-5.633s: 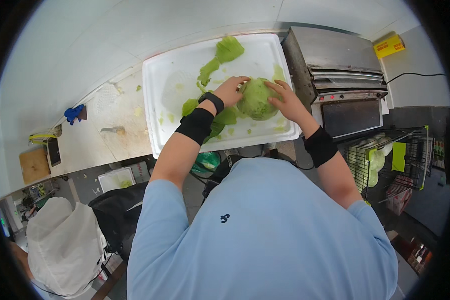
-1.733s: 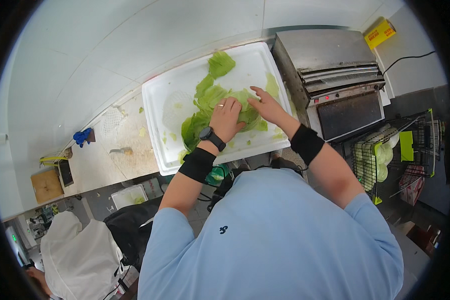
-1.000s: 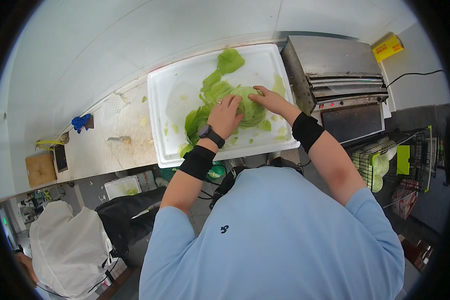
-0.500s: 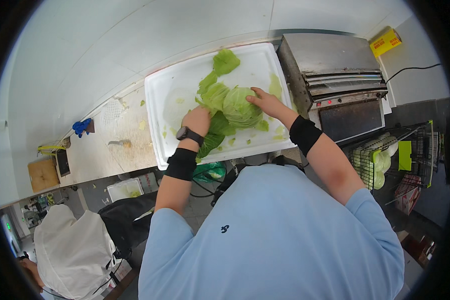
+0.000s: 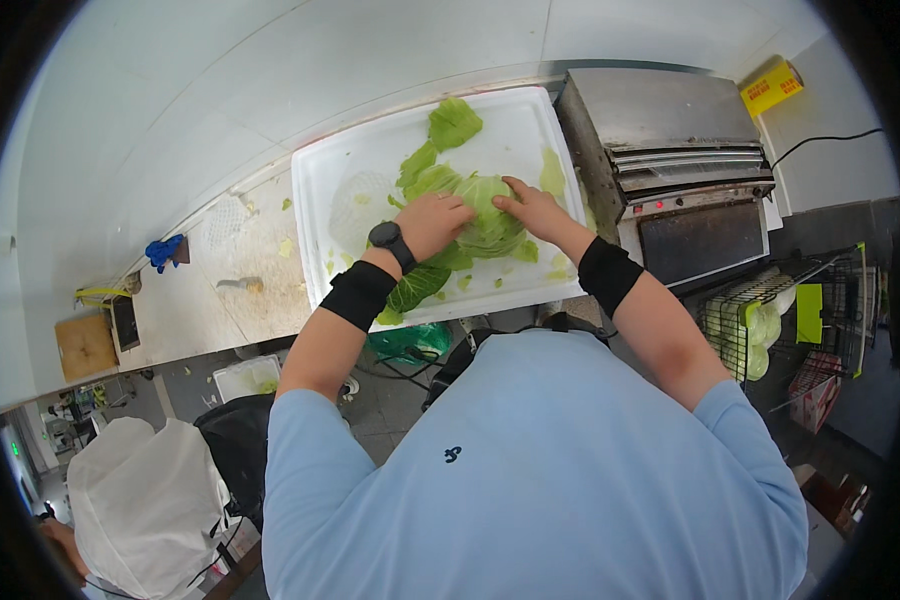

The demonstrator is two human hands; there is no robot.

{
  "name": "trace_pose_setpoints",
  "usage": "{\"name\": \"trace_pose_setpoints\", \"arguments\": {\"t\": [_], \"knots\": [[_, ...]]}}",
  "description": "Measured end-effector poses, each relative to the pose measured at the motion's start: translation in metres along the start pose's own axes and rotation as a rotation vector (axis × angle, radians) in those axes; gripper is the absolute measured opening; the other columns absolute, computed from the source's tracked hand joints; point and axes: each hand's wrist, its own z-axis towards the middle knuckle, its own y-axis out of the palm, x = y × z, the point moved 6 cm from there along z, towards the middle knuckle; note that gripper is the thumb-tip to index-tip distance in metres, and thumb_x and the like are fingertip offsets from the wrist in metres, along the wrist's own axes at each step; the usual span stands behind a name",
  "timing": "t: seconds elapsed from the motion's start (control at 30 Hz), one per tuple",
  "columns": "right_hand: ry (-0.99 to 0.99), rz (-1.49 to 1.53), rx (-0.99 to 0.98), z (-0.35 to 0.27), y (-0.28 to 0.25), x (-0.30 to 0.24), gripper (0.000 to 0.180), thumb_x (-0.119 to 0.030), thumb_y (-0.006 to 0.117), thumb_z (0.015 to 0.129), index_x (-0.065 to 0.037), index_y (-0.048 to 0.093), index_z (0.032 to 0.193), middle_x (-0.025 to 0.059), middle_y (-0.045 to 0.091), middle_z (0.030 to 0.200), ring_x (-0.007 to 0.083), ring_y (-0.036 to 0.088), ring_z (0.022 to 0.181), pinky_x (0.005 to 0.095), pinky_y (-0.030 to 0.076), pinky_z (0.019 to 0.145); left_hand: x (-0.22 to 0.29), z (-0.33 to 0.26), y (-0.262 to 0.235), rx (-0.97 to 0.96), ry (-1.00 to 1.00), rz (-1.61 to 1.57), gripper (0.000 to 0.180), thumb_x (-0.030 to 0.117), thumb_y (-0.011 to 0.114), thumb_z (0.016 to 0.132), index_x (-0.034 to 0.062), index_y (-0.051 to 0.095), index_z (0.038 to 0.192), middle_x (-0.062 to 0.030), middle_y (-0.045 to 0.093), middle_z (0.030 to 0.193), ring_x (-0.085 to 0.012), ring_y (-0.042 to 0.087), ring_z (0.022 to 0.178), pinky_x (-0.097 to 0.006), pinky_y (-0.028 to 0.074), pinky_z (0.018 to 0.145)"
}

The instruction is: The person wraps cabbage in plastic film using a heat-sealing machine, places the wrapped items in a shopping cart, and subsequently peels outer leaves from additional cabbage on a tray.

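A pale green cabbage head (image 5: 492, 228) sits in a white tray (image 5: 360, 145) on the counter. My right hand (image 5: 542, 214) holds it from the right, thumb and fingers curved against its side. On its left side, my left hand (image 5: 432, 224) has its bent fingers pressed to the cabbage; the fingertips are partly hidden. Torn outer cabbage leaves lie around it: a darker leaf (image 5: 418, 288) under my left wrist and another leaf (image 5: 454, 122) toward the tray's far side. Small green scraps are scattered in the tray.
A metal grill machine (image 5: 680, 150) with a red light stands right of the tray. Lower right, a wire basket (image 5: 735, 325) holds more cabbages. A blue cloth-like item (image 5: 164, 253) lies on the counter at left. Another person in white (image 5: 145, 505) is at lower left.
My left hand has moved right, from the leaves beside the cabbage onto the head's left side. My right hand stays on the cabbage.
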Motion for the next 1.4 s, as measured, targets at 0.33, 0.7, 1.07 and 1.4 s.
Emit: {"name": "trace_pose_setpoints", "arguments": {"t": [0.33, 0.7, 1.07, 1.4], "knots": [[-0.02, -0.095, 0.028, 0.004, 0.003, 0.001, 0.071, -0.053, 0.054, 0.093, -0.005, 0.04, 0.144, 0.0275, 0.057, 0.128, 0.0402, 0.055, 0.118, 0.0402, 0.044, 0.098, 0.003, -0.031, 0.027, 0.36, -0.368, -0.435, 0.023, 0.005, 0.071, 0.075, 0.005, 0.058, 0.095, -0.0118, 0.059, 0.088, -0.0339, 0.057, 0.084, -0.041, 0.047, 0.076], [-0.121, 0.23, 0.044, -0.012, 0.001, 0.027, 0.069, -0.047, 0.055, 0.095, -0.003, 0.037, 0.144, 0.0273, 0.058, 0.124, 0.0385, 0.059, 0.112, 0.0395, 0.046, 0.095, -0.017, -0.052, 0.016, 0.253, -0.609, -0.158, 0.031, 0.024, 0.07, 0.081, 0.0047, 0.062, 0.104, -0.0149, 0.061, 0.105, -0.0363, 0.057, 0.1, -0.044, 0.047, 0.085], [-0.323, 0.075, 0.228, -0.051, 0.007, 0.014, 0.064, -0.034, 0.062, 0.092, 0.001, 0.04, 0.141, 0.0268, 0.056, 0.124, 0.0387, 0.055, 0.113, 0.0427, 0.044, 0.095, 0.012, -0.003, 0.016, 0.2, -0.423, -0.394, 0.055, 0.018, 0.072, 0.073, -0.0008, 0.049, 0.12, -0.0197, 0.052, 0.118, -0.0383, 0.054, 0.108, -0.042, 0.047, 0.093], [-0.264, -0.169, 0.403, -0.072, 0.027, -0.002, 0.066, -0.04, 0.062, 0.09, -0.007, 0.04, 0.142, 0.0236, 0.048, 0.133, 0.0431, 0.044, 0.119, 0.0474, 0.036, 0.103, 0.029, -0.011, 0.022, 0.162, -0.612, 0.055, 0.041, 0.003, 0.061, 0.076, 0.0027, 0.048, 0.115, -0.0193, 0.053, 0.106, -0.0381, 0.058, 0.096, -0.046, 0.051, 0.075]]}}
